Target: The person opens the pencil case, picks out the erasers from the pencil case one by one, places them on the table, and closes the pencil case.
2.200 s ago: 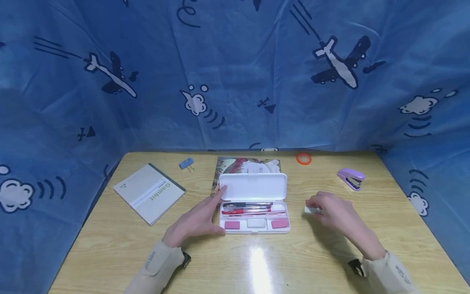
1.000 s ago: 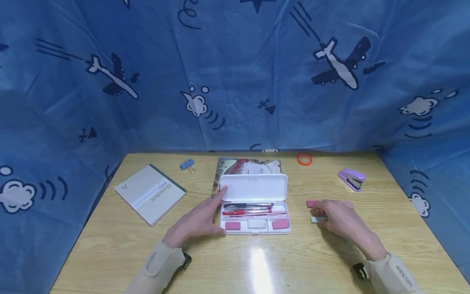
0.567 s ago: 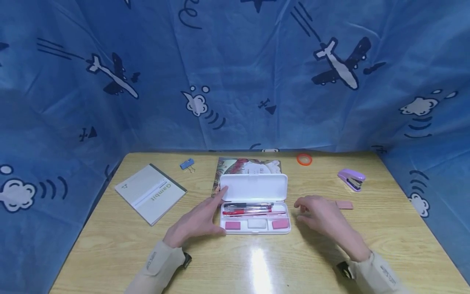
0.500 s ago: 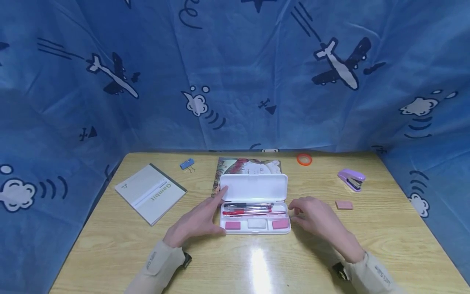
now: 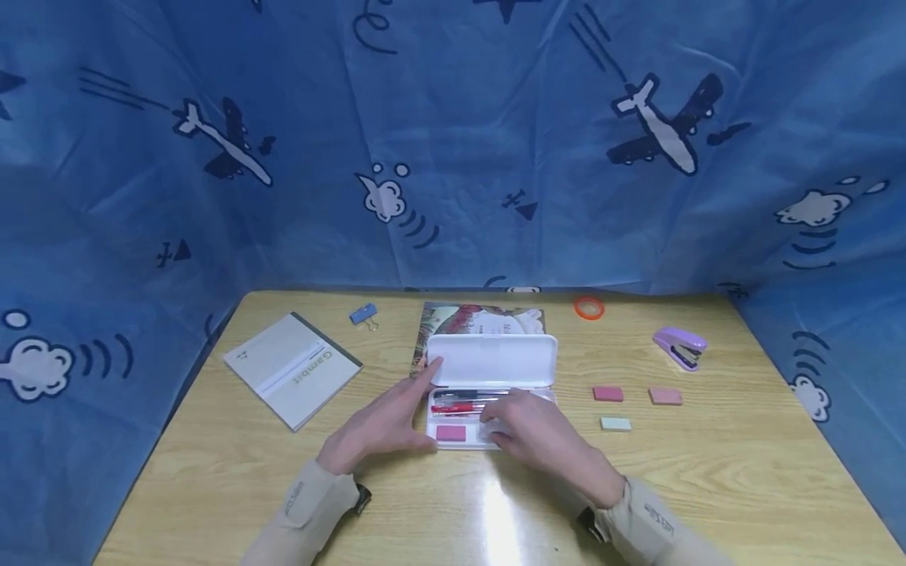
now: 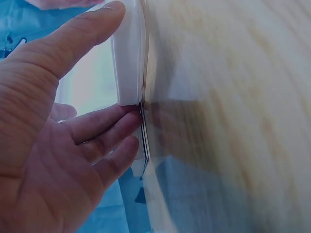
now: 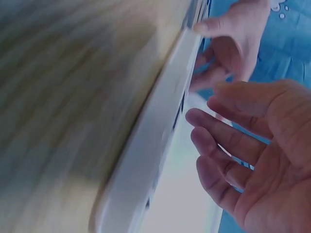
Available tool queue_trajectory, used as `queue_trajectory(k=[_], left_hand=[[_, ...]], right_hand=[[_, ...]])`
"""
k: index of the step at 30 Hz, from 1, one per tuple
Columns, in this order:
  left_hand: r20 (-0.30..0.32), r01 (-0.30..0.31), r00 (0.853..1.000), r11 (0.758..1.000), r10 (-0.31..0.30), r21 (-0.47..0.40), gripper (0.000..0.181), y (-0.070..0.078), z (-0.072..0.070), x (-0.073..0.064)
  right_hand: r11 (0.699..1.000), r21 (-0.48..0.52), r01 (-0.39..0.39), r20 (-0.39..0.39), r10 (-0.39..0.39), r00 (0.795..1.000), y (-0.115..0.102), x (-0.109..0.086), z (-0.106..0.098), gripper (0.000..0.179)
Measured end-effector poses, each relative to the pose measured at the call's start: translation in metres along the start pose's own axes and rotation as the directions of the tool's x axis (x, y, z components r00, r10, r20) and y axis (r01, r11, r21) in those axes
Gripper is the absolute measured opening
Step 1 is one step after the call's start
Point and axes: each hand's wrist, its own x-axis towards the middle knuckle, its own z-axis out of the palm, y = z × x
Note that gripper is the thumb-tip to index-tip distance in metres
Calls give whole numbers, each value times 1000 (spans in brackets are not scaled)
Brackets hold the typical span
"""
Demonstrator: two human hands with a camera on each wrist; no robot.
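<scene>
An open white pencil case holds a black pen, a red pen and erasers in its front compartments. My left hand rests against the case's left side, thumb at the front corner and fingers near the hinge; the left wrist view shows the fingers fairly straight. My right hand is over the case's right part, fingertips and thumb on either side of a white eraser. In the right wrist view its fingers are loosely bent, with nothing visible between them. A pink eraser lies left of it.
Right of the case lie a dark pink eraser, a light pink eraser and a pale green eraser. Farther out are a purple stapler, orange ring, blue binder clip, notebook and patterned booklet.
My right hand let go of the pale green eraser on the table, then moved left over the case, uncovering the loose erasers. The left hand stayed against the case.
</scene>
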Motion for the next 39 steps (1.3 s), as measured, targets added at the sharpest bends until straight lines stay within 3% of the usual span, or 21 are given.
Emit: queue_trajectory(k=[8, 13, 19, 26, 39], left_hand=[[-3, 4, 1000, 1000, -4, 20, 127, 0, -1, -1], [-2, 6, 1000, 1000, -5, 23, 127, 0, -1, -1], [3, 7, 1000, 1000, -7, 23, 127, -1, -2, -1], [-9, -21, 1000, 999, 21, 29, 128, -1, -2, 0], [-5, -10, 1000, 1000, 11, 27, 129, -2, -2, 0]], right_hand=[[999, 29, 35, 19, -36, 999, -19, 21, 17, 19], [1000, -25, 15, 12, -15, 1000, -27, 28, 24, 12], [996, -90, 13, -7, -14, 1000, -33, 34, 32, 10], [996, -89, -3, 25, 5, 1000, -35, 37, 37, 8], [997, -81, -10, 20, 11, 1000, -35, 42, 37, 7]])
